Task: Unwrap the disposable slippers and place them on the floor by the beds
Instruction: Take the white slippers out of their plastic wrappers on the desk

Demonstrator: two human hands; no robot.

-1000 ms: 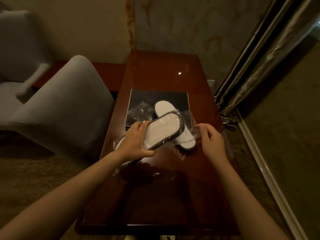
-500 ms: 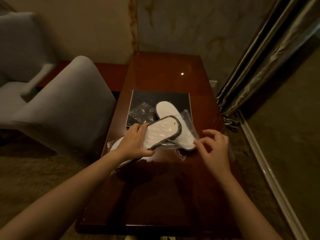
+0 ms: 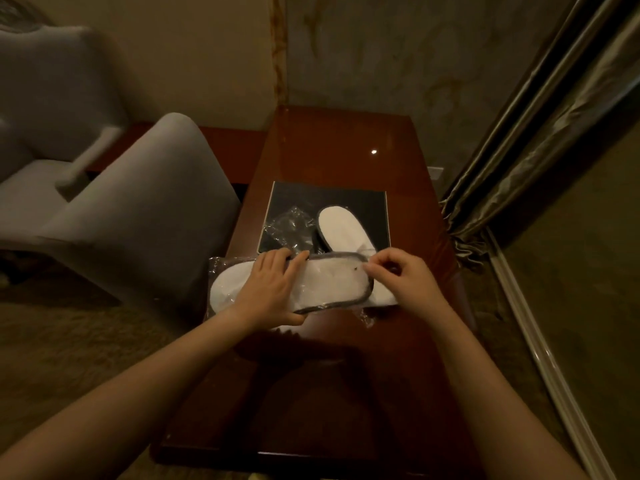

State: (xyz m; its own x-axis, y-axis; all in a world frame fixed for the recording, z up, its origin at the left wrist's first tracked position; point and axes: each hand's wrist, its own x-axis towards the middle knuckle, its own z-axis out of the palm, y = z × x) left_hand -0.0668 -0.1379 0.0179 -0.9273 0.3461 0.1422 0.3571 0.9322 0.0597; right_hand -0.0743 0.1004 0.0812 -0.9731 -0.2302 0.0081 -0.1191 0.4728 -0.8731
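A white slipper pack with grey trim (image 3: 332,282), still in clear plastic, lies sideways over the wooden table (image 3: 339,393). My left hand (image 3: 273,289) grips the pack around its middle. At the pack's right end my right hand (image 3: 405,278) pinches the plastic wrapper with thumb and fingers. An unwrapped white slipper (image 3: 346,230) lies behind, partly on a black tray (image 3: 367,206). A crumpled empty wrapper (image 3: 291,226) sits on the tray's left side.
A grey upholstered chair (image 3: 138,209) stands close against the table's left side, with a second chair (image 3: 45,109) behind it. Curtains (image 3: 540,126) hang at the right. Carpeted floor (image 3: 62,341) lies on both sides.
My left hand has turned the wrapped pack from a slant to lie level. My right hand has moved in from the right and taken hold of the wrapper at the pack's end.
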